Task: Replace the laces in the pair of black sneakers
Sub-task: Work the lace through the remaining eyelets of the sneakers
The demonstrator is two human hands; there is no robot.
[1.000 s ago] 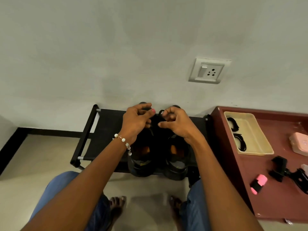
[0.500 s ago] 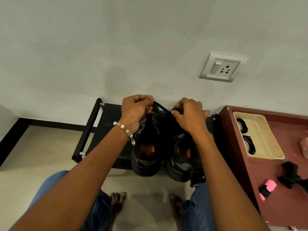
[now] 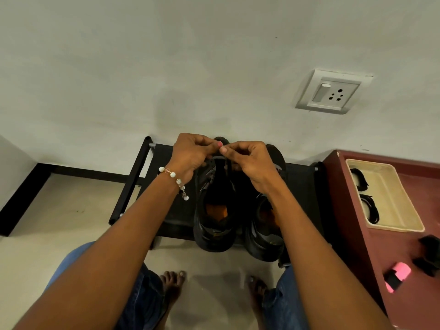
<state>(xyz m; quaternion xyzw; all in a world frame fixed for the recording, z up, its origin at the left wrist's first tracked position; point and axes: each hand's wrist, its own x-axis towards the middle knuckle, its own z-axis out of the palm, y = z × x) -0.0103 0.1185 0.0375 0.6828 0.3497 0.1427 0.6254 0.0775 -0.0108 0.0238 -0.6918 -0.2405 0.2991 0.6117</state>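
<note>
Two black sneakers with orange insoles, side by side on my low black fabric-topped shoe rack, toes to the grey wall: left sneaker, right sneaker, heels overhanging the rack's near edge.

One thin black shoelace, running up from the left sneaker's throat to my fingertips.

Left hand, beaded white bracelet at the wrist: fingers curled, thumb and forefinger pinching the lace above the left sneaker's toe end.

Right hand: fingers curled likewise, pinching the same lace, its tips touching those of the left hand. Whether the lace passes through an eyelet I cannot tell.

One maroon side table, just right of the rack, bearing:
- one cream rectangular plastic tray holding two coiled black laces;
- one pink and black small device;
- one black clamp-like object, partly cut off by the frame edge.

One white wall switch and socket plate, above the table.

Two bare feet and blue denim knees, on the pale floor before the rack.
</note>
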